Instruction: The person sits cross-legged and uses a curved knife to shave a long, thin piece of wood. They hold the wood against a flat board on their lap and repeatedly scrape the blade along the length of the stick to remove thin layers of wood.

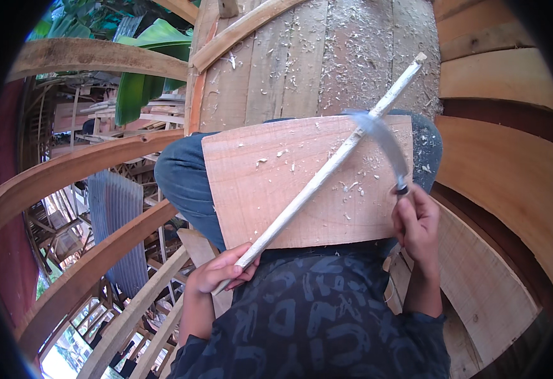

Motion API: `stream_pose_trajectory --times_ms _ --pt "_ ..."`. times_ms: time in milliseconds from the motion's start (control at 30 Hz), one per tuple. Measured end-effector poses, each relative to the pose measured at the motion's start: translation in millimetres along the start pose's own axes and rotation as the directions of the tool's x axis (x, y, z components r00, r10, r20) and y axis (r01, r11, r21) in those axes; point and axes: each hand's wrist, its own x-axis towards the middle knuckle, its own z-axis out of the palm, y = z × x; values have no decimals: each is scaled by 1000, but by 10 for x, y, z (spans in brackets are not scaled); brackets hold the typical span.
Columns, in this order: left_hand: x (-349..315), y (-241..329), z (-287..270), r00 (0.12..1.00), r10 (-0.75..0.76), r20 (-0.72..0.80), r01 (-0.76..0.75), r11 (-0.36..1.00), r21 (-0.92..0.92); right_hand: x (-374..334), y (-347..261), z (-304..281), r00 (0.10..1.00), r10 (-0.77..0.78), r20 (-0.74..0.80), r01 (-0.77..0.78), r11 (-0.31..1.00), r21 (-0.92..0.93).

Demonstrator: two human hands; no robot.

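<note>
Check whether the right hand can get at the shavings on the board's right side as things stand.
Probably yes: the shavings lie near the right hand, on its side of the stick, with nothing seen between. Its grip is taken, though, by the curved knife.

The left grip [228, 268] holds a pale stick [308, 189] slanting across a board [251, 164]; the right grip [419, 224], a curved sickle [391, 148].

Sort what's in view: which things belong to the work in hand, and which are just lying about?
In use:
- pale stick, in the left hand
- curved knife, in the right hand
- wooden board, across the lap

Lying about:
- wood shavings, on floor and board
- corrugated sheet, beyond the rails
</note>
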Motion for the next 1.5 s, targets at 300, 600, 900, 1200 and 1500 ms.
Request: stream_pose_trajectory --times_ms 300,600,900,1200,1500 --pt "15 -14 -27 1000 -4 1 4 1000 17 -55 6 130 950 199 241 -236 962 138" --pt "19 2 -30 1000 -26 1 26 999 -26 104 256 108 940 -310 -144 252 913 -321" --pt "7 -15 -55 1000 -22 12 22 1000 -19 1 3 44 978 114 175 -107 993 -47" --pt "-6 -39 -52 1000 -27 11 27 999 -27 134 -74 -39 987 113 114 -111 994 -19" --pt "-48 -4 -76 999 -46 25 48 994 -100 248 234 -47 724 -629 -284 426 731 -534"
